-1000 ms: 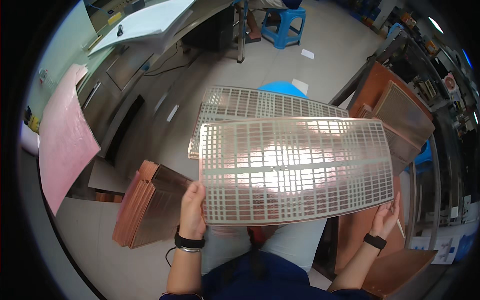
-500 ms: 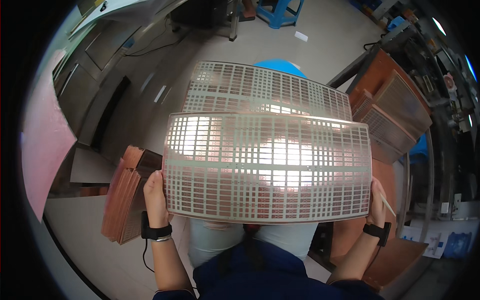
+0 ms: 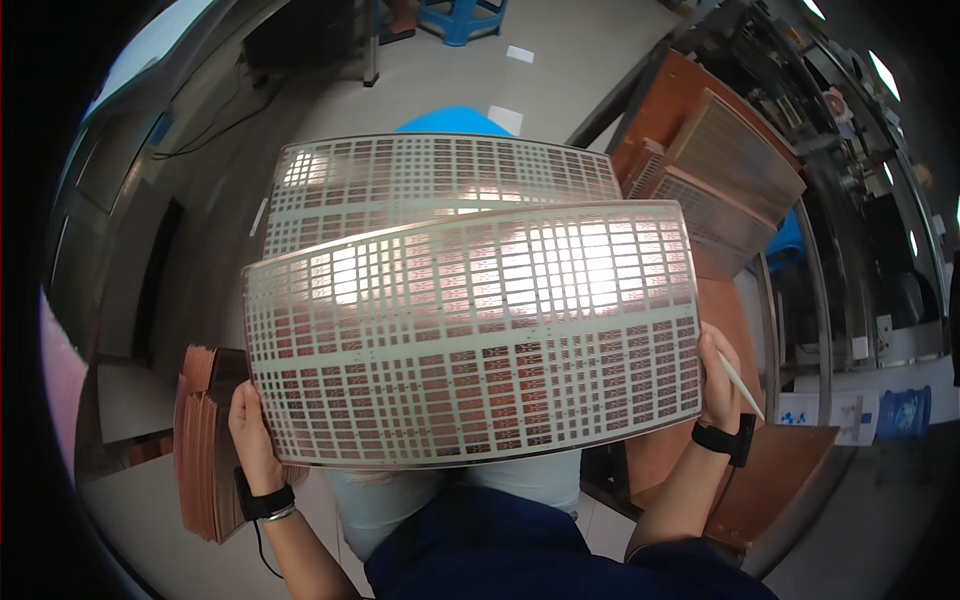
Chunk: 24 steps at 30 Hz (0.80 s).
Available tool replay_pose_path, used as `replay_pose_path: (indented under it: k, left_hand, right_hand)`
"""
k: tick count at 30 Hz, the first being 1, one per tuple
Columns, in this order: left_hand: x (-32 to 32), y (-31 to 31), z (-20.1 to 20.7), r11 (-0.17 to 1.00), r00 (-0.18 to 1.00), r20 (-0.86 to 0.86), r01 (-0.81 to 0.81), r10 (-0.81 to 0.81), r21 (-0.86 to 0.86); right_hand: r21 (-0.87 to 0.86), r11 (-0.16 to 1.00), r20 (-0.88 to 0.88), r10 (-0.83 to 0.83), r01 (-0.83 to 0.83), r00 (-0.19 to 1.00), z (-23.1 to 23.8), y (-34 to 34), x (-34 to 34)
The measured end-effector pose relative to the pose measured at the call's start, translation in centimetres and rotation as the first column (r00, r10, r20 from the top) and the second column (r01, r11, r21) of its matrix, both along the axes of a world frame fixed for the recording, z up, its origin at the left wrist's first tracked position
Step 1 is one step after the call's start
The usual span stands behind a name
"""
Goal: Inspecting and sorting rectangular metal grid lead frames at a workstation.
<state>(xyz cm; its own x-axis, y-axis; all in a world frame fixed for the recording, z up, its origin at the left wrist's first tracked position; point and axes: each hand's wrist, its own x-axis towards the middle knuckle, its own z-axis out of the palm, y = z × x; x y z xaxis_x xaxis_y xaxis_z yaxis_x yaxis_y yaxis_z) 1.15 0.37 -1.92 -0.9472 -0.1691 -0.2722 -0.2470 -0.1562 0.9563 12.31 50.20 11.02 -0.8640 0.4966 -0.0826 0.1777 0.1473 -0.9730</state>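
**Gridded panel [image 3: 470, 350] tips, left end down, right end up**

And it's on the move: half a second ago the panel runs nearly level across my view; now it slants, left end dropped and right end lifted, and the whole room slides leftward on my feed.

I have the left grip [image 3: 254, 425] pinching the lower left edge, thumb upright against the rim. Over on the far side, the right grip [image 3: 718, 375] clamps the right edge, and there's a thin pale stick [image 3: 742, 388] jutting out of that hand too! So both ends are held, and the panel hangs in front of the body, over the lap in pale trousers [image 3: 420, 490], light flaring off its coppery face.

Just beyond it, partly covered, I see a second gridded sheet [image 3: 400, 170], a rounded blue surface [image 3: 455, 122] peeking out behind. Near the left hand stands a bundle of copper-edged panels [image 3: 210, 445]; off to the right, more panels [image 3: 735, 150] lean on a brown board [image 3: 668, 95].
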Motion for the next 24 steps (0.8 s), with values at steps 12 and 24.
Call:
replay_pose_path:
  k: [12, 24]
  left_hand:
    - [-1.1, -0.1, 1.2, 0.923, 1.0, -0.005, 0.018, -0.021, -0.384]
    - [-3.6, -0.1, 1.2, 0.987, 0.993, 0.058, -0.105, 0.099, 0.122]
  right_hand:
    - [-0.049, 0.999, -0.048, 0.002, -0.004, 0.999, 0.3, 0.1, 0.1]
    - [-0.009, 1.0, -0.148, 0.0, -0.001, 0.989, -0.3, 0.2, 0.9]
